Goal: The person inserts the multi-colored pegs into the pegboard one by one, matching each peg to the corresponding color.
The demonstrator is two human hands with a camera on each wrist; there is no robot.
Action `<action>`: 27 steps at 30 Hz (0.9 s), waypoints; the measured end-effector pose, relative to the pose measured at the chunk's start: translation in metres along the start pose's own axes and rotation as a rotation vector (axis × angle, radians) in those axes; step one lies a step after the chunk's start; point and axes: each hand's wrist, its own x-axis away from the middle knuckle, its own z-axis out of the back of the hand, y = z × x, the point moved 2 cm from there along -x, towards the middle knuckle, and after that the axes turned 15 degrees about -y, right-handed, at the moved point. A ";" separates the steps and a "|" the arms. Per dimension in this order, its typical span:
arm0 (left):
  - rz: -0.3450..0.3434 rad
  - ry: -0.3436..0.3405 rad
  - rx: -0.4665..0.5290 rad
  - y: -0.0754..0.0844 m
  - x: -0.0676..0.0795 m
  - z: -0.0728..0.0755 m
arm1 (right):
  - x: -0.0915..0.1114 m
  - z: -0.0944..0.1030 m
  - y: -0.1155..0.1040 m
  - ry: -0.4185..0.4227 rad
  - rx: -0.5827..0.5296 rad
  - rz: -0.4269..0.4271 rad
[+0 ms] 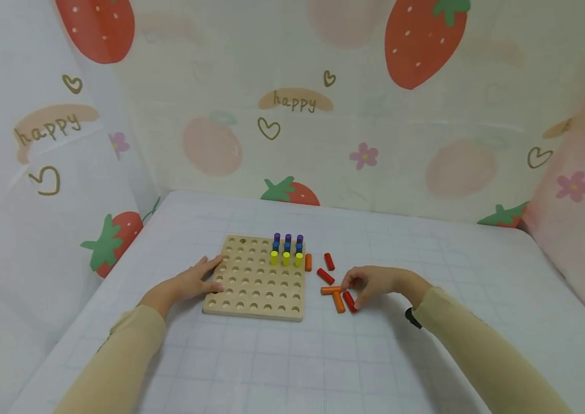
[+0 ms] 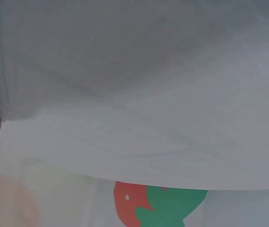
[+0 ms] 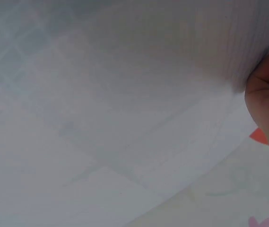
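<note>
A wooden pegboard (image 1: 258,287) with rows of round holes lies flat on the table. Purple pegs (image 1: 289,237), blue pegs (image 1: 287,247) and yellow pegs (image 1: 286,259) stand in its far right corner, three of each. My left hand (image 1: 188,286) rests on the board's left edge, thumb and fingers spread apart. Right of the board, my right hand (image 1: 377,283) reaches over loose pegs. Its thumb is at a red peg (image 1: 350,302) and its bent fingers are by the end of an orange peg (image 1: 331,290); thumb and forefinger are apart. Both wrist views show only a hand's edge.
Beside the board's right edge lies another orange peg (image 1: 308,263). Two more red pegs (image 1: 329,261) and one orange peg (image 1: 339,302) lie nearby. A printed strawberry curtain (image 1: 297,149) closes off the back of the white table (image 1: 251,368).
</note>
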 end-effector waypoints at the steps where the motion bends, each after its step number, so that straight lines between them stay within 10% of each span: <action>1: 0.001 0.000 0.000 0.000 0.000 0.000 | -0.001 -0.001 -0.001 0.009 0.017 -0.007; 27: 0.004 0.005 -0.002 -0.005 -0.003 0.000 | -0.003 -0.009 0.001 0.194 -0.030 0.040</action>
